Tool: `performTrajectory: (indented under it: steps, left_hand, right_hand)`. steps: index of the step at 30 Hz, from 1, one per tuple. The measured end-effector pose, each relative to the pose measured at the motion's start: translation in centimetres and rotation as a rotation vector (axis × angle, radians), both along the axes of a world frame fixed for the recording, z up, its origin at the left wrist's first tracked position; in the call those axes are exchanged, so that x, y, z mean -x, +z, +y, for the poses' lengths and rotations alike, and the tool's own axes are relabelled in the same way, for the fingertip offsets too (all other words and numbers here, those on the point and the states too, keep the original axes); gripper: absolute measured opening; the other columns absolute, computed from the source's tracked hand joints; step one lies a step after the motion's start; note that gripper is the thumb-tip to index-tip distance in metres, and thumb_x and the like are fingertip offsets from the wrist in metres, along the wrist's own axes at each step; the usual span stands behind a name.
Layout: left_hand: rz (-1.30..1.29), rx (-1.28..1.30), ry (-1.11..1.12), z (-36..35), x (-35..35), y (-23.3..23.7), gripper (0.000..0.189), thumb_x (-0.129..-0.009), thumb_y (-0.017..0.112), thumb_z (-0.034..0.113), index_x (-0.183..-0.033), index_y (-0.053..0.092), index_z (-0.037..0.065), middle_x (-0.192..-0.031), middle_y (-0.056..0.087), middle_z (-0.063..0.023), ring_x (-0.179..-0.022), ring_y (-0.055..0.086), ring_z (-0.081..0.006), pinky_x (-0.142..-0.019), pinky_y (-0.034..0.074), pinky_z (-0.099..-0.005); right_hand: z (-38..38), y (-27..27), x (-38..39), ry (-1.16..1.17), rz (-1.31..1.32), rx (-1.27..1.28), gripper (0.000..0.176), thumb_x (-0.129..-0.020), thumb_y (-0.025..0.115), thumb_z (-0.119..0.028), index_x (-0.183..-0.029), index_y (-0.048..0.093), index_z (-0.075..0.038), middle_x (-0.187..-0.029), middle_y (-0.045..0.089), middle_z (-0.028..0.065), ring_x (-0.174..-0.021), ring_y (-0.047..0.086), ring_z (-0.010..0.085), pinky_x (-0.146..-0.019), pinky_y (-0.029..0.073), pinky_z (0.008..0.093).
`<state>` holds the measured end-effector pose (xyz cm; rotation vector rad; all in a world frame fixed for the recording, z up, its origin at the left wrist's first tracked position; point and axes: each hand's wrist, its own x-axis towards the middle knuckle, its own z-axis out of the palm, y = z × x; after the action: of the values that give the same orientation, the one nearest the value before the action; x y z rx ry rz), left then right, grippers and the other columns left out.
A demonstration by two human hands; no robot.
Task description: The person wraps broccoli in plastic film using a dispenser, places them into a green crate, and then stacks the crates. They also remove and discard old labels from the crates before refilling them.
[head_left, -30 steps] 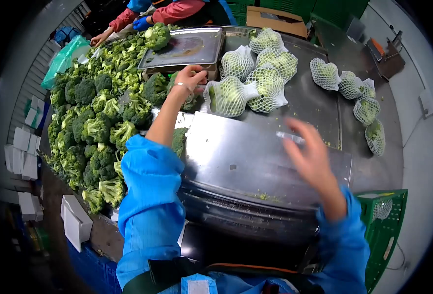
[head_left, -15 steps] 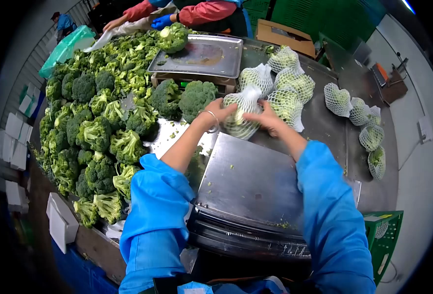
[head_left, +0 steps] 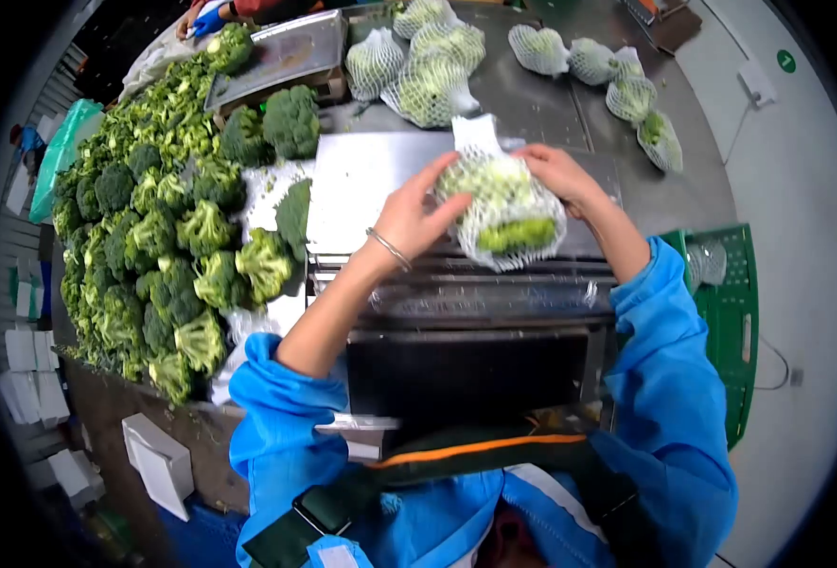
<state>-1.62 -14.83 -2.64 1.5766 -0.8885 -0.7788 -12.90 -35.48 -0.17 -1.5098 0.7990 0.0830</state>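
A head of broccoli in a white foam net [head_left: 508, 204] is held between my two hands above the metal plate of a scale [head_left: 366, 185]. My left hand [head_left: 422, 210] is closed against its left side, thumb across the front of the net. At the upper right, the fingers of my right hand [head_left: 562, 178] grip the net. The cut green stalk side faces me, and the net's loose white end points away. Left of the plate lie a broccoli floret [head_left: 293, 216] and a broccoli head [head_left: 291, 123], both without nets.
A large pile of bare broccoli [head_left: 144, 246] covers the left side. Netted broccoli [head_left: 430, 87] sits at the back, with more netted heads [head_left: 631, 97] farther right. A second scale [head_left: 281, 57] stands at back left, near a co-worker's gloved hand [head_left: 210, 21]. A green crate [head_left: 735, 322] is at right.
My hands have brought the netted broccoli from the back group towards me, over the near scale, and it has turned. The view has tilted down and shifted right.
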Motion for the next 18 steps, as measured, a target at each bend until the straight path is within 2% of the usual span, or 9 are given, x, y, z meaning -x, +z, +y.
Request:
performTrajectory:
  steps: [2, 4, 5, 8, 9, 12, 15, 16, 18]
  left_hand:
    - [-0.037, -0.028, 0.061, 1.0, 1.3, 0.7, 0.061, -0.079, 0.067, 0.023, -0.132, 0.039, 0.015, -0.118, 0.052, -0.0130, -0.101, 0.051, -0.0165, -0.075, 0.048, -0.0308]
    - [-0.523, 0.160, 0.232, 3.6, 2.2, 1.4, 0.059, -0.078, 0.067, 0.025, -0.129, 0.043, 0.010, -0.106, 0.057, -0.0129, -0.097, 0.052, -0.0259, -0.082, 0.042, -0.0364]
    - [-0.828, -0.030, 0.298, 6.0, 2.8, 2.5, 0.053, -0.075, 0.068, 0.027, -0.121, 0.049, 0.008, -0.101, 0.057, -0.0123, -0.093, 0.050, -0.0272, -0.082, 0.039, -0.0385]
    - [-1.305, -0.520, 0.364, 11.3, 5.2, 2.5, 0.037, -0.069, 0.068, 0.039, -0.081, 0.067, 0.004, -0.084, 0.058, -0.0108, -0.087, 0.048, -0.0287, -0.077, 0.032, -0.0401]
    - [-1.237, -0.695, 0.308, 11.3, 6.0, 1.0, 0.042, -0.069, 0.065, 0.046, -0.066, 0.067, 0.004, -0.079, 0.060, -0.0115, -0.091, 0.047, -0.0309, -0.081, 0.030, -0.0412]
    - [-1.202, -0.587, 0.286, 9.5, 5.8, -2.4, 0.041, -0.071, 0.064, 0.046, -0.062, 0.066, 0.006, -0.062, 0.060, -0.0100, -0.074, 0.053, -0.0258, -0.072, 0.036, -0.0417]
    - [-0.438, -0.425, 0.312, 10.5, 6.1, -0.6, 0.031, -0.075, 0.060, 0.031, -0.067, 0.064, 0.002, -0.054, 0.058, -0.0115, -0.053, 0.055, -0.0191, -0.057, 0.043, -0.0318]
    - [-0.120, -0.572, 0.246, 11.8, 6.9, 2.7, 0.030, -0.077, 0.060, 0.029, -0.068, 0.063, 0.001, -0.054, 0.056, -0.0051, -0.056, 0.051, -0.0106, -0.057, 0.040, -0.0244]
    - [0.111, -0.427, 0.146, 14.9, 8.0, 4.1, 0.026, -0.081, 0.058, 0.025, -0.066, 0.059, 0.003, -0.063, 0.051, 0.0048, -0.061, 0.043, -0.0056, -0.056, 0.036, -0.0217]
  right_hand:
    - [-0.5, -0.2, 2.3, 0.014, -0.203, 0.300, 0.038, -0.085, 0.057, -0.027, -0.114, 0.053, -0.002, -0.106, 0.057, 0.0080, -0.096, 0.054, 0.0137, -0.082, 0.043, 0.0268]
    - [-1.6, 0.1, 6.9, -0.013, -0.208, 0.775, 0.043, -0.085, 0.057, -0.033, -0.114, 0.052, -0.001, -0.105, 0.059, 0.0076, -0.094, 0.053, 0.0125, -0.081, 0.042, 0.0251]
    - [-1.3, 1.0, 10.0, -0.023, -0.211, 0.874, 0.044, -0.081, 0.060, -0.039, -0.099, 0.059, 0.001, -0.092, 0.062, 0.0163, -0.087, 0.059, 0.0234, -0.076, 0.045, 0.0333]
    - [2.5, 0.7, 17.7, 0.144, 0.442, 1.472, 0.044, -0.077, 0.057, -0.046, -0.061, 0.064, -0.006, -0.066, 0.058, 0.0132, -0.069, 0.053, 0.0300, -0.065, 0.037, 0.0426]
    - [3.9, -0.7, 18.5, 0.174, 0.497, 1.411, 0.046, -0.076, 0.055, -0.050, -0.062, 0.065, -0.007, -0.066, 0.057, 0.0125, -0.070, 0.051, 0.0314, -0.070, 0.034, 0.0440]
    - [6.0, -4.6, 18.1, 0.073, 0.099, 1.383, 0.034, -0.074, 0.063, -0.038, -0.065, 0.063, -0.005, -0.067, 0.057, 0.0096, -0.067, 0.051, 0.0273, -0.065, 0.036, 0.0417]
    - [5.4, -3.9, 20.5, -0.064, -0.029, 0.902, 0.025, -0.075, 0.065, -0.025, -0.065, 0.059, -0.004, -0.065, 0.055, 0.0045, -0.062, 0.050, 0.0187, -0.060, 0.038, 0.0339]
    - [6.6, -1.0, 21.5, -0.185, -0.044, 0.377, 0.018, -0.075, 0.065, -0.013, -0.064, 0.056, -0.003, -0.063, 0.050, 0.0006, -0.062, 0.046, 0.0101, -0.058, 0.035, 0.0222]
    - [6.9, 2.1, 24.8, -0.143, -0.162, 0.279, 0.021, -0.074, 0.065, -0.010, -0.060, 0.050, -0.005, -0.066, 0.048, 0.0000, -0.064, 0.044, 0.0078, -0.058, 0.034, 0.0220]
